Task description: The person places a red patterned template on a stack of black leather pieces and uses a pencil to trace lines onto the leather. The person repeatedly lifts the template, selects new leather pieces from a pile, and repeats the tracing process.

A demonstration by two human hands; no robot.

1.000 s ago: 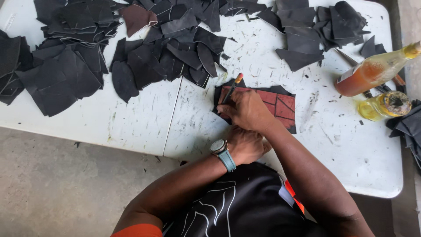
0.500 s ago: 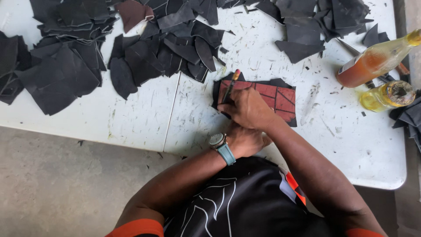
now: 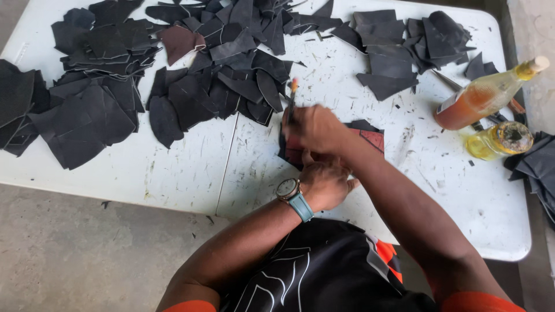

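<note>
My right hand (image 3: 315, 130) grips a thin pen-like tool (image 3: 292, 95) with an orange tip, held over a dark piece with a red patterned face (image 3: 373, 138) on the white table (image 3: 191, 173). The hand is blurred and covers most of that piece. Just below it, my left hand (image 3: 325, 184), with a wristwatch on a teal strap (image 3: 292, 195), is curled and rests on the near edge of the same piece.
Heaps of black cut pieces (image 3: 219, 69) cover the far and left table, with one brown piece (image 3: 179, 41). More black pieces (image 3: 404, 49) lie far right. A tilted bottle of orange liquid (image 3: 483, 95) and a small yellow jar (image 3: 497, 140) stand right, by dark cloth (image 3: 537, 170).
My right hand has slid up and left along the red-faced piece with the tool. The left hand stays in place. The view has shifted slightly.
</note>
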